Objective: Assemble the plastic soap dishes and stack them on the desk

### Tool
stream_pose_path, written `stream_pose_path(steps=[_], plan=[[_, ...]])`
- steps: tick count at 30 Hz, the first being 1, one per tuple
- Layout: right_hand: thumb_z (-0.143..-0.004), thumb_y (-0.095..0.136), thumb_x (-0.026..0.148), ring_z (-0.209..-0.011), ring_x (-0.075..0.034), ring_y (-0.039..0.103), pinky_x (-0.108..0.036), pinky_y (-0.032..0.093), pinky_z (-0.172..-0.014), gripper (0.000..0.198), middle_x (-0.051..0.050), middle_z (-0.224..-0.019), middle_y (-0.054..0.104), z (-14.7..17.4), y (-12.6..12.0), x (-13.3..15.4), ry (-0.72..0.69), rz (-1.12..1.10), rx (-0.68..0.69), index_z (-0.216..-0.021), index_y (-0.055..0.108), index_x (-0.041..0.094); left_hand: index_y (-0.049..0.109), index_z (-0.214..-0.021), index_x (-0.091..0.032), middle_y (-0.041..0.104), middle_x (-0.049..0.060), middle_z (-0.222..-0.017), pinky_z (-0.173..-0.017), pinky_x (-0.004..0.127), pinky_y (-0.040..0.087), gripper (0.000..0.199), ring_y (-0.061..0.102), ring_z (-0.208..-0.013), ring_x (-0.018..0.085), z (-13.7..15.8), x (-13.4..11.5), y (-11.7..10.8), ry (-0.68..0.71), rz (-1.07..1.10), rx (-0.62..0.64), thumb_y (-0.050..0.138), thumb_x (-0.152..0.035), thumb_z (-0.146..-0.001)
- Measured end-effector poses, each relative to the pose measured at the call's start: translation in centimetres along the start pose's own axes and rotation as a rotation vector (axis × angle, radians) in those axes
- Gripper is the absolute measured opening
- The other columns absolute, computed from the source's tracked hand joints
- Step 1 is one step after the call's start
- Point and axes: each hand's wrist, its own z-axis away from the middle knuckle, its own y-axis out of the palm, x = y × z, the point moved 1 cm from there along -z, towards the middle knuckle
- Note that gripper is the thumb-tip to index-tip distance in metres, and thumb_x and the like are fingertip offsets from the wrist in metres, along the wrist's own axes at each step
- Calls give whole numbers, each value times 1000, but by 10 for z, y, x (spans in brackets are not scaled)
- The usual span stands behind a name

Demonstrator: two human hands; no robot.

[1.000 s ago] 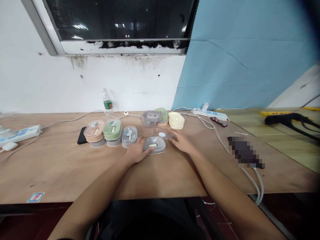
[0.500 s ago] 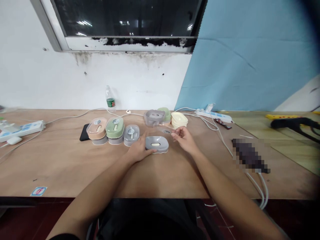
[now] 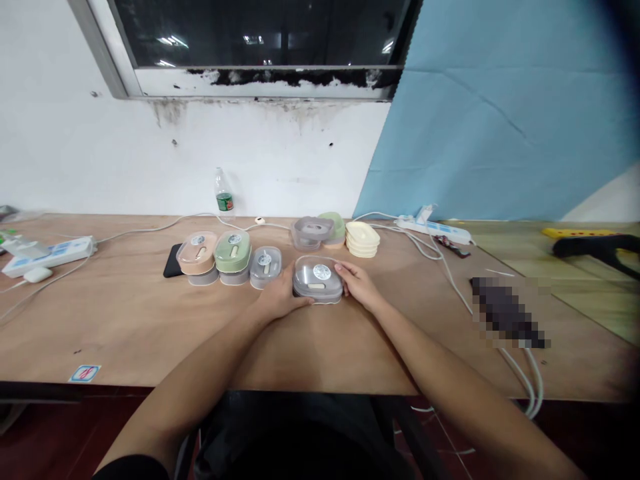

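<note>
A grey oval box (image 3: 318, 281) with a clear lid on top sits on the wooden table (image 3: 150, 333) in front of me. My left hand (image 3: 280, 300) holds its left side. My right hand (image 3: 357, 287) holds its right side, fingers on the lid's edge. To the left stand three closed boxes in a row: peach (image 3: 197, 255), green (image 3: 233, 254) and grey (image 3: 265, 265).
Behind lie a grey and green base stack (image 3: 313, 231) and cream bases (image 3: 363, 239). A black phone (image 3: 173, 261), a bottle (image 3: 224, 196), power strips (image 3: 47, 255) (image 3: 440, 231), white cables (image 3: 450, 280) and a blurred dark object (image 3: 505, 313) also lie on the table.
My right hand lifted the clear lid from behind the grey box and set it on top of the box. My left hand stayed on the box's left side.
</note>
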Motion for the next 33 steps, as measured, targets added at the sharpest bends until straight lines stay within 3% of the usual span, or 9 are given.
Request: stream_pose_path(steps=[3,6,9,11,14,19,24,28,33], plan=[[-80,56,57,-35,-10,41,-22,32,-34,57,5,-44,48,0,-2,-2,66,36,11,-115,65,12,37,-137,-16,54,15,-131,-95,40,45,77,53,-117,30,1,-1,1,-10,-101,42,62,-58,-78],[-80,58,53,-35,-10,42,-22,33,-34,57,3,-49,55,-3,-4,-8,97,55,56,-120,63,13,43,-133,-20,60,12,-122,-87,40,47,67,59,-109,31,1,-3,2,-44,-226,73,53,-62,-83],[-81,57,48,-45,-12,53,-24,43,-42,52,-3,-73,69,-6,-4,-14,48,128,41,-121,62,15,33,-141,-18,62,15,-119,-83,37,47,78,61,-107,32,0,-4,4,-91,-273,98,51,-66,-82],[-82,56,43,-66,-16,64,-28,51,-60,43,-7,-94,72,-7,-2,-16,-40,207,-12,-114,66,16,20,-147,-14,63,17,-118,-80,36,47,92,61,-105,33,0,-2,4,-127,-277,104,54,-67,-79],[-84,55,41,-92,-21,65,-35,50,-83,36,-9,-108,70,-7,1,-14,-127,287,-54,-107,68,18,6,-150,-15,65,15,-113,-77,34,47,101,64,-100,31,-1,0,4,-124,-260,110,57,-66,-79],[-83,55,47,-87,-22,65,-35,51,-79,41,-10,-105,71,-2,5,-8,-161,302,-72,-108,68,18,21,-148,-26,64,10,-118,-80,34,47,82,63,-103,29,-1,-1,2,-40,-279,126,53,-64,-83],[-82,58,48,-81,-21,64,-34,50,-74,41,-9,-105,71,0,4,-4,-165,290,-77,-108,69,18,28,-146,-25,68,9,-103,-79,37,48,82,66,-94,31,0,-3,2,-97,-289,117,55,-66,-80],[-80,63,45,-88,-21,64,-36,50,-80,38,-8,-106,70,-2,3,-5,-153,242,-43,-107,68,19,33,-141,-23,69,9,-99,-78,39,49,81,65,-94,32,0,-5,2,-123,-283,105,58,-66,-77],[-78,66,44,-103,-23,63,-40,48,-93,41,-9,-113,68,-7,1,-10,-118,116,65,-111,66,20,41,-130,-19,64,13,-113,-82,40,49,78,62,-102,32,1,-8,1,-81,-216,71,67,-62,-71]])
